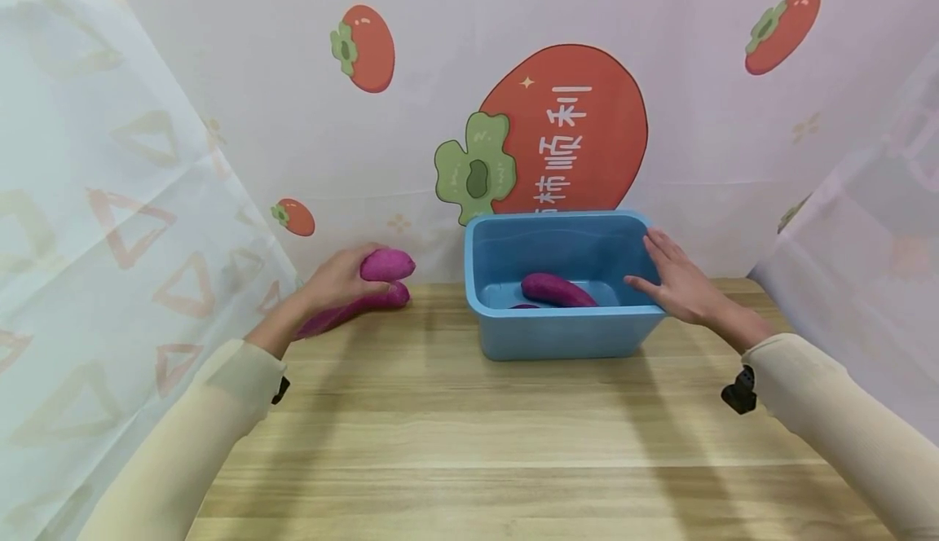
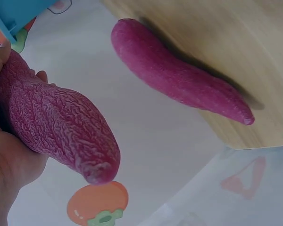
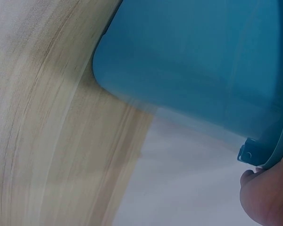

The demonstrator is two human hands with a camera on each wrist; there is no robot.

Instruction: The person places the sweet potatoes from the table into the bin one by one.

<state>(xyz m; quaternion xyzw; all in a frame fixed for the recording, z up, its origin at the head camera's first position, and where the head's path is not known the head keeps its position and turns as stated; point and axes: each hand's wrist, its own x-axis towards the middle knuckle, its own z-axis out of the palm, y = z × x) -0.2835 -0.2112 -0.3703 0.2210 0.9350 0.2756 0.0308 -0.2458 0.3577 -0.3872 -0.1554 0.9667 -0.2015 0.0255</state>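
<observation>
My left hand (image 1: pixel 338 280) grips a wrinkled purple sweet potato (image 2: pixel 66 122), its rounded end pointing out past the fingers. Just below lies a second, smoother sweet potato (image 2: pixel 174 70) on the wooden table, curved and tapering to a point. On the right, my right hand (image 1: pixel 681 282) holds the right rim of a blue plastic bin (image 1: pixel 565 336), thumb over the inside. Inside the bin rests a purple sweet potato (image 1: pixel 556 290), with part of another (image 1: pixel 524 306) showing behind the front wall. The right wrist view shows the bin's outer side (image 3: pixel 188 61) and fingertips near the rim.
The wooden tabletop (image 1: pixel 469 443) stretches in front of the bin. A white cloth (image 1: pixel 242 52) printed with persimmons hangs behind the table, close to the bin's back, and more cloth hangs at both sides.
</observation>
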